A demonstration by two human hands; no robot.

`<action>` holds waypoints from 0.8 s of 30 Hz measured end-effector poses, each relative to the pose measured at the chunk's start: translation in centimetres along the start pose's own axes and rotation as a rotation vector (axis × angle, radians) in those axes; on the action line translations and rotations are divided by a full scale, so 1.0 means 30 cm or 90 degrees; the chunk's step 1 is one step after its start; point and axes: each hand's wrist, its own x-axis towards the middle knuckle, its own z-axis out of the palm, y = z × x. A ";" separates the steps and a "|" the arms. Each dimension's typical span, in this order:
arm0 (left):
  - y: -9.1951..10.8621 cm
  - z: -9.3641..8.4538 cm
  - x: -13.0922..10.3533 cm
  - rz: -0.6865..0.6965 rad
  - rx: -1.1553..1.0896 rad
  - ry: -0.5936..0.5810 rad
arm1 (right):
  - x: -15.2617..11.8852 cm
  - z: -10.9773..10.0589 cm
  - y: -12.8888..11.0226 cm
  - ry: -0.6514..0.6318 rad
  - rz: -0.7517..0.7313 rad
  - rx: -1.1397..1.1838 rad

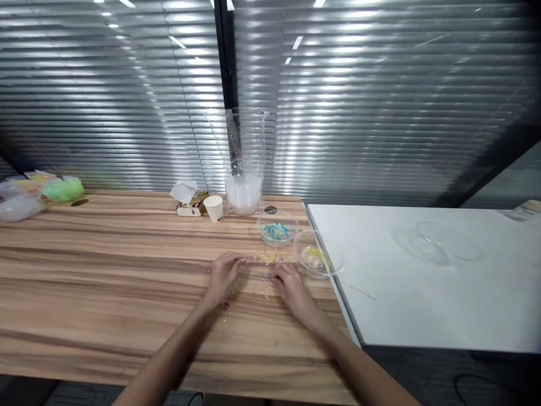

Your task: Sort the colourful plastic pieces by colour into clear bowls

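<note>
My left hand point(225, 275) rests at the middle of the wood-grain table, fingers pinched together at the left end of a band of small pink and yellow pieces point(265, 258). At the right end of that band, my right hand point(289, 283) is closed too, its fingertips pressed together. What either hand pinches is too small to make out. Loose bits of the same colours point(228, 304) lie scattered below and between the hands. Beyond my right hand stands a clear bowl with blue pieces point(276, 232). Closer to it is another clear bowl with yellow and pale pieces point(316, 259).
At the back stand a paper cup point(213, 209), a tissue pack point(188, 202) and a clear bag with white contents point(244, 193). Bagged items point(63, 189) lie far left. On the white table point(414, 304) are clear lids point(439, 242) and a thin reddish strand point(358, 290).
</note>
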 end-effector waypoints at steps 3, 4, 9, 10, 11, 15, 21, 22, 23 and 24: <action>-0.011 -0.002 0.012 -0.049 -0.014 0.025 | -0.004 -0.003 -0.001 -0.001 -0.019 -0.048; -0.016 -0.004 0.017 -0.055 -0.011 0.032 | -0.004 -0.004 -0.003 -0.006 -0.028 -0.066; -0.033 -0.016 0.033 -0.083 0.006 0.076 | 0.004 -0.006 -0.026 0.008 -0.051 -0.098; -0.037 -0.018 0.035 -0.089 0.008 0.086 | 0.007 -0.007 -0.030 0.018 -0.055 -0.090; -0.041 -0.021 0.038 -0.096 0.010 0.093 | 0.010 -0.009 -0.034 0.027 -0.059 -0.079; -0.077 -0.034 0.059 -0.121 0.010 0.106 | 0.019 -0.015 -0.030 0.054 -0.052 -0.039; -0.154 -0.064 0.105 -0.165 -0.009 0.109 | 0.027 -0.009 -0.007 0.062 -0.057 -0.027; -0.164 -0.067 0.110 -0.169 -0.013 0.106 | 0.027 -0.007 -0.005 0.062 -0.057 -0.030; -0.172 -0.070 0.114 -0.172 -0.017 0.102 | 0.028 -0.006 -0.003 0.062 -0.056 -0.033; -0.179 -0.072 0.118 -0.174 -0.021 0.098 | 0.029 -0.004 -0.002 0.061 -0.056 -0.034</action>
